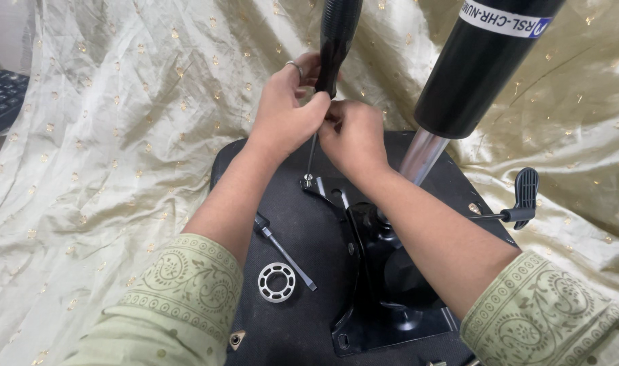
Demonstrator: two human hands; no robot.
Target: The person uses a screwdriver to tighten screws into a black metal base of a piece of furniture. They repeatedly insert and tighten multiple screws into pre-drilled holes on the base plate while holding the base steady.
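Screwdriver (pixel 333 47) near-upright, tip on screw (pixel 308 180) directly below hands. Left hand (pixel 286 112) wraps handle base; right hand (pixel 353 135) pinches shaft, touching left.

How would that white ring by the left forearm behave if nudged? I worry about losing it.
The white ring lies flat on the black seat base, so it would probably slide, not roll. It looks like thin, light plastic, easily flicked away.
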